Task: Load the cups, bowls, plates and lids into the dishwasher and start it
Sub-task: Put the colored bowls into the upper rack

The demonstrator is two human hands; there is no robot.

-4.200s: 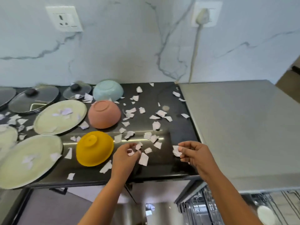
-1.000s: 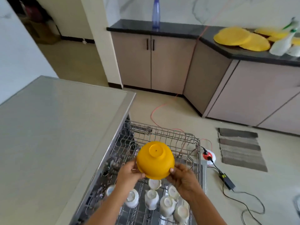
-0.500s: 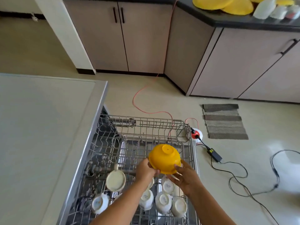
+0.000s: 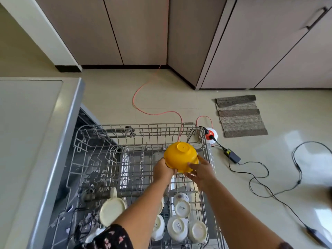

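Both hands, left [image 4: 163,170] and right [image 4: 201,172], apparently cupped round yellow bowl [image 4: 180,156]

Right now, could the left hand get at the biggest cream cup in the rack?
Probably yes, once it lets go. The left hand holds the yellow bowl with the right hand. The biggest cream cup lies in the rack close beside the left forearm, with nothing over it, so the way looks free.
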